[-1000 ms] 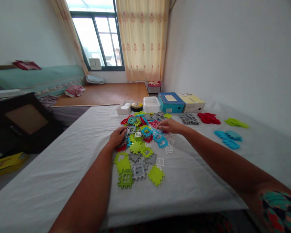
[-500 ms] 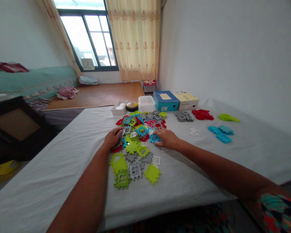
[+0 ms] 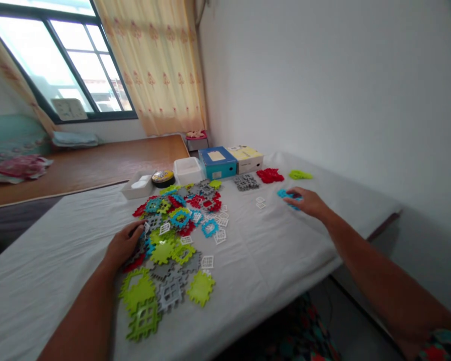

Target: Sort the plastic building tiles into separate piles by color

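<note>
A heap of flat interlocking plastic tiles (image 3: 173, 235) in green, grey, blue, red and white lies on the white-covered table (image 3: 270, 250). My left hand (image 3: 125, 245) rests on the heap's left edge, fingers curled over grey and blue tiles. My right hand (image 3: 306, 202) reaches far right and lies over the pile of blue tiles (image 3: 285, 194), fingers bent down on them. Sorted piles sit beyond: grey tiles (image 3: 246, 182), red tiles (image 3: 269, 175), green tiles (image 3: 299, 174). Two small white grid pieces (image 3: 260, 202) lie between.
At the table's back stand a blue box (image 3: 218, 162), a yellow-white box (image 3: 246, 157), a clear tub (image 3: 188, 169), a round tin (image 3: 163, 177) and a white tray (image 3: 138, 185). The wall runs close on the right. The table's right edge drops off near my right forearm.
My right hand has left the heap and swung right to the blue pile. The view has turned right with it. My left hand stays on the heap.
</note>
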Demonstrator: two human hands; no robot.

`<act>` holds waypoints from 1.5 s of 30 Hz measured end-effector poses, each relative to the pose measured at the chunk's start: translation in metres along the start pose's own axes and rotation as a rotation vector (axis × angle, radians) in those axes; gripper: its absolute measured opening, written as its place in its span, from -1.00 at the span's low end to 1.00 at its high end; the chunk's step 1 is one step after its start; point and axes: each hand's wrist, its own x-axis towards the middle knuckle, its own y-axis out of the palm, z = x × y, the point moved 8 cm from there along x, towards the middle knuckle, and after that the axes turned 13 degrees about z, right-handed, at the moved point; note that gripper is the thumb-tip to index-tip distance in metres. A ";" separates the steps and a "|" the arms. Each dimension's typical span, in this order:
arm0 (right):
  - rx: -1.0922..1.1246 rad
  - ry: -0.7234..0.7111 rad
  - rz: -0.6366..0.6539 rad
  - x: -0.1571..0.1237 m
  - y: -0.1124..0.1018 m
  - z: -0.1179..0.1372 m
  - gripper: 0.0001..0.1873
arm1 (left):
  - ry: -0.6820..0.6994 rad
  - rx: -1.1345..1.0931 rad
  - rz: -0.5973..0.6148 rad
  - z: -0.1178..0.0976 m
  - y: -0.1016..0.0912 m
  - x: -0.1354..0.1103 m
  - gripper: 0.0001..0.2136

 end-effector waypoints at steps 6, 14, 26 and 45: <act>-0.163 0.258 0.037 -0.016 -0.021 -0.114 -0.60 | -0.032 0.025 -0.006 -0.001 -0.003 0.000 -0.55; -0.179 0.100 -0.077 0.002 -0.017 -0.024 -0.60 | -0.040 0.021 -0.010 -0.006 -0.002 -0.005 -0.53; -0.169 -0.814 0.373 0.005 0.135 0.267 -0.48 | 0.008 -0.046 0.000 -0.011 0.003 -0.009 -0.51; 0.012 -0.509 0.074 -0.001 0.046 0.144 -0.57 | 0.012 -0.013 -0.005 -0.003 -0.003 -0.003 -0.53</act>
